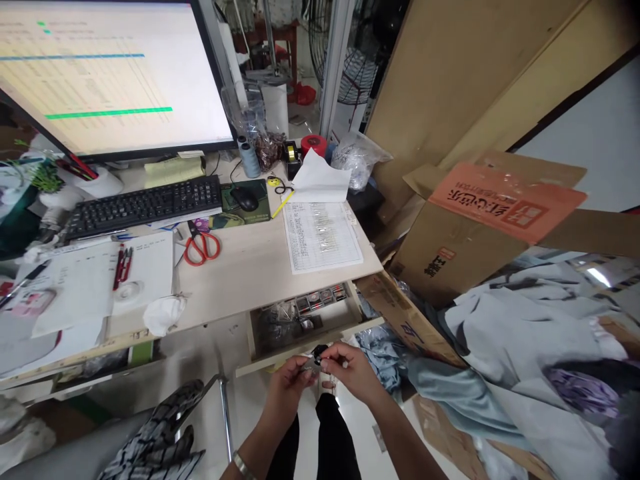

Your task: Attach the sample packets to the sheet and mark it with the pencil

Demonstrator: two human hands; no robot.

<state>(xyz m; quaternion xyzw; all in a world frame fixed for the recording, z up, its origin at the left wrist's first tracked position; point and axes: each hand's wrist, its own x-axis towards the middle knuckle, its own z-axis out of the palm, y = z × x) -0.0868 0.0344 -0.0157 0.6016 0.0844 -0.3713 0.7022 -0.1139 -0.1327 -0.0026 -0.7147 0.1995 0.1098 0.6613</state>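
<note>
My left hand (290, 385) and my right hand (353, 371) meet in front of an open desk drawer (305, 319). Both pinch a small dark and silvery object (318, 357) between their fingertips; it is too small to name. The drawer holds several small items. A bracelet shows on my left wrist (241, 463). My dark trouser legs are below the hands.
A desk (250, 267) carries a monitor (107, 73), keyboard (145, 203), mouse (245, 198), red scissors (200, 245), papers (323, 235) and bags. Cardboard boxes (480, 227) and piled grey garments (540, 347) crowd the right. A striped cloth (160, 440) lies at lower left.
</note>
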